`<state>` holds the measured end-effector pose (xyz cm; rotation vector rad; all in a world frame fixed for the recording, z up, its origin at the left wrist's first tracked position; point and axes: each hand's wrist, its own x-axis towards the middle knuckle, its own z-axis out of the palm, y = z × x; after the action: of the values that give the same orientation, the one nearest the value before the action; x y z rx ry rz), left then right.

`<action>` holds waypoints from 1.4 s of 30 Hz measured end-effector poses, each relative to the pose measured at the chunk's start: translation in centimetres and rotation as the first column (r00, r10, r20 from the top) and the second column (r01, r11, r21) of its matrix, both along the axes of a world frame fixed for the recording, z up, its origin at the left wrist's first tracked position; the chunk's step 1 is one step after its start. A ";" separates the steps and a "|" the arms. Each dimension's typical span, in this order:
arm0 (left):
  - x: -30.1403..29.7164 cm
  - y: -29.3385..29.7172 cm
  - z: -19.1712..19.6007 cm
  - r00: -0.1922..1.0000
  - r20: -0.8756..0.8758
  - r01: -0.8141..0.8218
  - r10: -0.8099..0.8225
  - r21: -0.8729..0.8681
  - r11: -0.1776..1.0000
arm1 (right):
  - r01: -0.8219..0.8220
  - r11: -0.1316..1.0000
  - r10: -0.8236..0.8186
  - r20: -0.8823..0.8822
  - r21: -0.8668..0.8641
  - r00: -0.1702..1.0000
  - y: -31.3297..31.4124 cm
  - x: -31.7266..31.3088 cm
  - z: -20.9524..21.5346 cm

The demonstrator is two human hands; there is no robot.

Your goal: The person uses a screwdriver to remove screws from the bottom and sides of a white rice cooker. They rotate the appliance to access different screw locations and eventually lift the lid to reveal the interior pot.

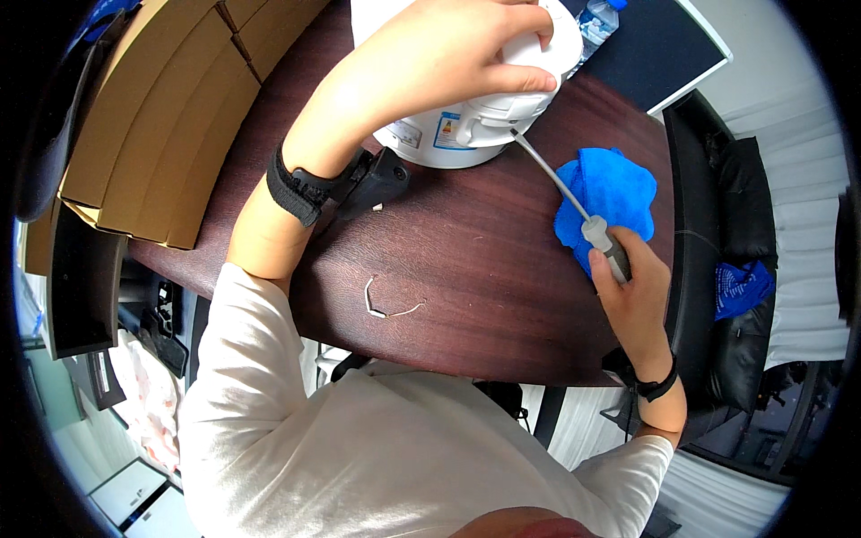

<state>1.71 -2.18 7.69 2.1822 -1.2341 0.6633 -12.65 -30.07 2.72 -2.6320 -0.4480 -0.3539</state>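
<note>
Worked in a white short-sleeved shirt at a broad, dark reddish-brown table (pixel 484 269), with a black sofa (pixel 749 206) beyond the right edge. Had brown cardboard boxes (pixel 170 117) ranged along the left side of the tabletop. Had a white rounded appliance (pixel 448 157) on the far part of the table, right of the boxes, with labels low on the near side. Curled the fingers of the left hand (pixel 489 49) over the top of it, and pressed the thumb against a white part near its right side.

Left a crumpled blue cloth (pixel 617 188) to the right of the appliance, and saw a clear bottle (pixel 598 22) with a blue cap behind it. Gripped a long screwdriver (pixel 595 229) in the right hand (pixel 639 282), closed around the grey handle just beside the cloth. Aimed the shaft up and leftward, with the tip at a protruding white part low on the appliance; could not tell touching from nearly touching there. Wore a black strapped device (pixel 297 188) on the left wrist and a black band (pixel 659 387) on the right. Saw a thin, bent whitish strand (pixel 378 314) on the near tabletop, and, farther back, a tiny pale bit (pixel 378 207).
</note>
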 end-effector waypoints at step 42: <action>0.1 -0.1 0.0 1.000 0.002 -0.020 0.020 0.014 1.000 | -0.012 0.994 0.025 0.118 -0.109 0.993 0.0 0.4 1.2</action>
<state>1.78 -2.28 7.72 2.2081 -1.2228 0.6670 -12.22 -30.09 3.96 -2.7193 -0.5441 -0.4965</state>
